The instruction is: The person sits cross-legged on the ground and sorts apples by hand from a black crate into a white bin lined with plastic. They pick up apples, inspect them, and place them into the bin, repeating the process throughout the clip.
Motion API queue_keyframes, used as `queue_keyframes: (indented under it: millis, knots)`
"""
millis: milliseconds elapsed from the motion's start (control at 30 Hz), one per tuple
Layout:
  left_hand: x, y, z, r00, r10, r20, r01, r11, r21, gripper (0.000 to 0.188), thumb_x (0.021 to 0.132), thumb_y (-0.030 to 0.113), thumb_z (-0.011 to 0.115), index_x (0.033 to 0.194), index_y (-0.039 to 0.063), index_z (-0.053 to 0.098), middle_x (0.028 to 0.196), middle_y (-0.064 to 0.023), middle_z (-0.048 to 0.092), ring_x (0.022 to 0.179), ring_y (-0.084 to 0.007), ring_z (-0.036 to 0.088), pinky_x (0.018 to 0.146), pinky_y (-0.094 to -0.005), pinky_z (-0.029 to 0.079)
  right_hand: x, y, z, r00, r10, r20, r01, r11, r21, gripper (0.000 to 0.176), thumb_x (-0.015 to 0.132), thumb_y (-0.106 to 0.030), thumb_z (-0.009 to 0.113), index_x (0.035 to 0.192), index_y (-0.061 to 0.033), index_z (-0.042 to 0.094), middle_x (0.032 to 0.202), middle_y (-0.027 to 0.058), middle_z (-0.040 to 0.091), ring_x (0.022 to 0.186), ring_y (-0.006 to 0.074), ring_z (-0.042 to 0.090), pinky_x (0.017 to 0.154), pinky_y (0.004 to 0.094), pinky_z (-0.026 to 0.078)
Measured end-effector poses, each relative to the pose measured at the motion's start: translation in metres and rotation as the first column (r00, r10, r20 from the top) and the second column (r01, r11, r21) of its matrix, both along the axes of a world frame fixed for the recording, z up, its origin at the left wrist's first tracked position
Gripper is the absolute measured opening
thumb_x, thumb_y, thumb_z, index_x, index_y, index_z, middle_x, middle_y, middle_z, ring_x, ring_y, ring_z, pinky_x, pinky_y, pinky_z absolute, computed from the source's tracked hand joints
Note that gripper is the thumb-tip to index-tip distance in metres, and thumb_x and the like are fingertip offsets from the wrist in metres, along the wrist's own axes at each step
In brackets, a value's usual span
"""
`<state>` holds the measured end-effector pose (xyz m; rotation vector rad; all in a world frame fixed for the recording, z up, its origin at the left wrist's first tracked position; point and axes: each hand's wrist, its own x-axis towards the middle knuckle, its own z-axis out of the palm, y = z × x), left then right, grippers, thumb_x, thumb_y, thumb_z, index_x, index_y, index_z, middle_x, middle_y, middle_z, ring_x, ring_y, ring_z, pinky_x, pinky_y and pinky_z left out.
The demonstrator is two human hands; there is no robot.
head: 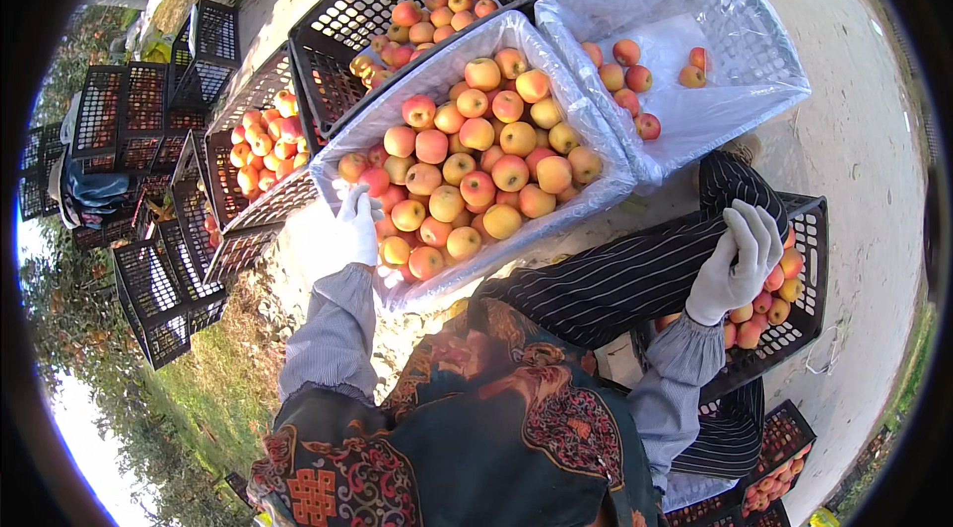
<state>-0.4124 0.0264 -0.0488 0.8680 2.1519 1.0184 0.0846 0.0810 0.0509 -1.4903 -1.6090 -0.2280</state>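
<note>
A crate lined with clear plastic (514,248) stands before me, heaped with red and yellow apples (476,193). My left hand (359,225), in a white glove, is at its left rim beside the apples; no apple shows in it, though bright sun washes out part of the glove. Above a black crate of apples (808,333) at my right side is my right hand (735,259), also gloved in white. Its fingers are together and bent, and whether something lies behind them cannot be told. A second lined crate (767,91) at the upper right holds several apples (638,78) on its bottom.
A black plastic crate with apples (313,80) adjoins the lined crate's far side. Another crate of apples (223,184) stands to the left, near stacked black crates (123,117). More apple crates (782,478) stand at the lower right. Concrete ground (856,155) runs along the right.
</note>
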Motion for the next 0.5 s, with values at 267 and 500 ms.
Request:
queue_keyframes:
  millis: [267,500]
  knots:
    - [0.006,-0.033,-0.023,0.809,-0.380,-0.449,0.418,0.908,-0.016,0.036,0.095,0.016,0.063,0.130,0.010,0.059,0.094,-0.0070,0.064,0.078,-0.0201,0.061,0.071,-0.0346,0.050,-0.002,0.001,-0.001,1.000,0.015,0.010,-0.015,1.000,-0.004,0.024,0.082,0.010,0.064,0.098,-0.0050,0.073,0.105,0.0045,0.073,0.107,0.0262,0.063,0.094,0.0369,0.047]
    - [0.091,0.016,-0.046,0.321,-0.673,-0.666,0.404,0.733,-0.547,0.070,0.072,0.044,0.080,0.133,0.019,0.056,0.106,-0.0129,0.057,0.094,-0.0316,0.058,0.078,-0.0460,0.044,-0.003,0.001,0.000,1.000,0.013,0.021,-0.013,1.000,0.002,0.024,0.082,0.011,0.064,0.098,-0.0047,0.073,0.105,0.0051,0.073,0.107,0.0263,0.064,0.094,0.0363,0.047]
